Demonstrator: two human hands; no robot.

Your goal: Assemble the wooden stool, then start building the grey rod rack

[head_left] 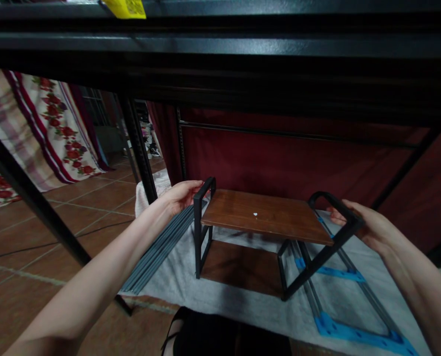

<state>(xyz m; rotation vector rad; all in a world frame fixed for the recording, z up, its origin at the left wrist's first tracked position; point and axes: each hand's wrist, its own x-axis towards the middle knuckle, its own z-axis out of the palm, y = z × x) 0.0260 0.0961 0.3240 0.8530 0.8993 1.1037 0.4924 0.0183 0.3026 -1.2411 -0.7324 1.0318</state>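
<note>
A small two-tier shelf with brown wooden boards and black metal side frames (267,213) stands upright on a white cloth (238,307). My left hand (185,194) grips its left side frame near the top, the fingertips partly hidden behind the black bar. On the other side, my right hand (365,222) is closed around the upper right side frame, with some fingers showing through the loop. The lower board (242,267) lies close to the cloth, in shadow. A small white mark shows on the top board.
Several grey rods (161,252) lie to the left on the cloth. To the right lies a grey tube frame with blue plastic pieces (361,336). Dark metal rack beams (220,44) cross overhead, with a black post (140,148) at left. A dark red curtain (279,163) hangs behind.
</note>
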